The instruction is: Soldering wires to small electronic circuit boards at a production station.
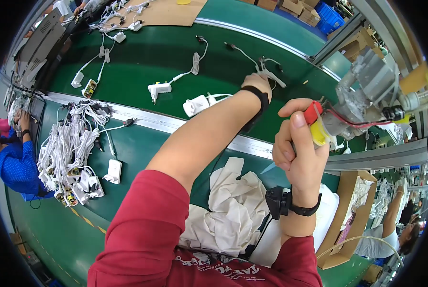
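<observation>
My left hand reaches out over the green conveyor belt. Its fingers are closed round a white cable with dark plug ends. Nearer to me, my right hand is raised and wrapped round a handheld tool. That tool has a red piece and a yellow part by my fingers, red and black wires, and a bulky grey body that looks wrapped in clear plastic. On the belt left of my left forearm lie a white power adapter and another adapter with its cable tied up.
A heap of white cables and adapters lies at the left. Crumpled white cloth is in front of me, with a cardboard box to its right. One co-worker in blue sits at left; another person is at right.
</observation>
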Demonstrator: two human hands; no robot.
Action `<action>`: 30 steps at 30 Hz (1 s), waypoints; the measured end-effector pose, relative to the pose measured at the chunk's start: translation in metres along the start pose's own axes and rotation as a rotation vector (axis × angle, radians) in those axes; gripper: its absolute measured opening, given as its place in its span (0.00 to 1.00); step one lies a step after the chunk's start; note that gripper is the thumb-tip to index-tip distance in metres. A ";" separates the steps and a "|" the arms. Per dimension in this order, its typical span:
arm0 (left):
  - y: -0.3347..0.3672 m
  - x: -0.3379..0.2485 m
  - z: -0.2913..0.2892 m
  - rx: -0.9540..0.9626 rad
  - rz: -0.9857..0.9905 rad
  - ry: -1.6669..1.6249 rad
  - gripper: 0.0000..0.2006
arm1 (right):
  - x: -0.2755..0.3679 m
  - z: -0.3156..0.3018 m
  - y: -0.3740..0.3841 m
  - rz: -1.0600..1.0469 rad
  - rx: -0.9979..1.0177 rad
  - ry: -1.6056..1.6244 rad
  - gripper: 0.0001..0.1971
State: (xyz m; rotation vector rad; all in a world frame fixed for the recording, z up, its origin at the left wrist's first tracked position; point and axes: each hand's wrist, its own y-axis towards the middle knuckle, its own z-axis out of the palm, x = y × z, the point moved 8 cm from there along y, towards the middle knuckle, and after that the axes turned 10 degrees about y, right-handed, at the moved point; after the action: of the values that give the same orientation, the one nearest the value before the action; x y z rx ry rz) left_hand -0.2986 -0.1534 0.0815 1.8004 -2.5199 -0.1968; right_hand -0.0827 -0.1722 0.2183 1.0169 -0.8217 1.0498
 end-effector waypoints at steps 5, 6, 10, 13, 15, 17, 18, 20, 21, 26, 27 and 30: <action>-0.001 -0.005 -0.023 0.151 0.402 -0.168 0.23 | 0.002 -0.002 -0.003 0.014 0.013 -0.002 0.11; -0.013 0.001 -0.038 0.212 0.537 -0.386 0.21 | 0.002 -0.002 -0.005 0.020 0.008 -0.007 0.11; -0.075 0.065 -0.110 0.385 0.186 -1.472 0.13 | 0.009 -0.001 -0.006 0.017 -0.012 -0.041 0.10; -0.119 0.110 -0.136 0.354 0.208 -1.645 0.12 | 0.006 0.001 -0.005 0.019 0.009 -0.017 0.10; -0.146 0.129 -0.152 0.328 0.231 -1.739 0.12 | 0.004 0.000 -0.004 0.017 0.023 -0.009 0.10; -0.177 0.153 -0.171 0.185 0.180 -1.764 0.15 | 0.000 -0.001 -0.004 0.011 0.014 -0.004 0.11; -0.195 0.162 -0.178 0.173 0.162 -1.760 0.15 | -0.001 0.000 -0.005 0.008 0.014 0.002 0.11; -0.230 0.190 -0.194 0.035 0.075 -1.758 0.19 | -0.003 0.001 -0.007 0.018 0.021 0.000 0.11; -0.247 0.203 -0.200 -0.015 0.033 -1.736 0.21 | -0.003 -0.001 -0.007 0.012 0.006 -0.019 0.11; -0.360 0.279 -0.251 -0.291 -0.129 -1.494 0.23 | -0.005 0.009 -0.006 0.050 0.045 0.030 0.11; -0.373 0.285 -0.256 -0.280 -0.134 -1.495 0.23 | -0.009 0.009 -0.006 0.058 0.038 0.029 0.11; -0.402 0.333 -0.275 -0.483 -0.389 -1.028 0.22 | -0.011 0.010 -0.004 0.037 0.029 -0.054 0.12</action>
State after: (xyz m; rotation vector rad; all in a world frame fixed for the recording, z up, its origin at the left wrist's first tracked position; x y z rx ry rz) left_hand -0.0004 -0.6181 0.2893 2.2429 -2.1160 -1.9729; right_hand -0.0823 -0.1852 0.2108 1.0619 -0.8747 1.0721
